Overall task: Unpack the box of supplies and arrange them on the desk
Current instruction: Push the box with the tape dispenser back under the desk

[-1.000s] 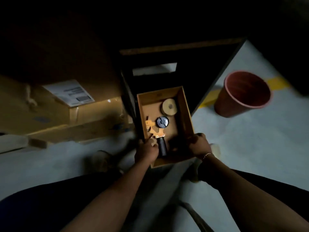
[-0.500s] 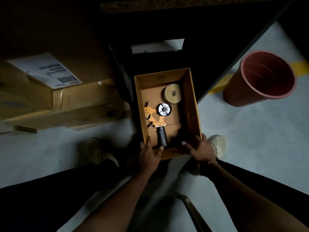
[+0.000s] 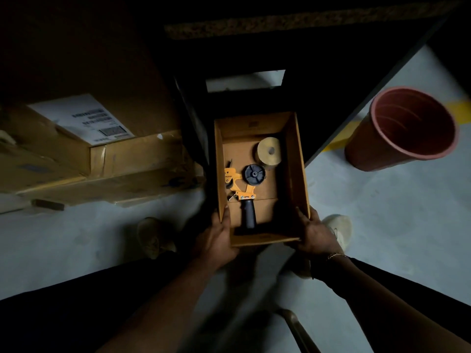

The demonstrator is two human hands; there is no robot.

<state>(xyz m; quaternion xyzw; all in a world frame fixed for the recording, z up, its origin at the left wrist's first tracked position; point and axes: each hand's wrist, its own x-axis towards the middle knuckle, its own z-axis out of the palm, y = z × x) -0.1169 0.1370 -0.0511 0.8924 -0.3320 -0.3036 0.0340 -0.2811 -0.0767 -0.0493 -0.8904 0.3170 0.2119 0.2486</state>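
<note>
The person holds a small open-topped brown cardboard box (image 3: 295, 159) out in front of them, above the pale concrete floor (image 3: 382, 212). The left hand (image 3: 216, 240) clasps the near-left corner, thumb hooked over the wall and the fingers wrapped underneath, out of sight. The right hand (image 3: 314, 233) grips the near-right corner the same way, thumb against the inside wall. Both hands are closed firmly on the box, one at each near corner, which I'd say keeps it level so the contents don't slide.

Inside, lying flat on the box bottom, is an orange tape dispenser with a black handle and black wheel (image 3: 243, 189), its handle pointing towards the person. Just beyond it, in the far-right corner, a roll of tan packing tape (image 3: 269, 150) leans on its edge; whether the two touch I cannot tell.

The dark counter (image 3: 305, 24) looms just past the box, its speckled edge catching a little light. Nothing has been taken out yet, so I take this as the carry to the counter.

To the left a large taped carton with a white shipping label (image 3: 84, 138) sits on the floor; to the right stands a terracotta-red plastic bin (image 3: 405, 126), well clear.
</note>
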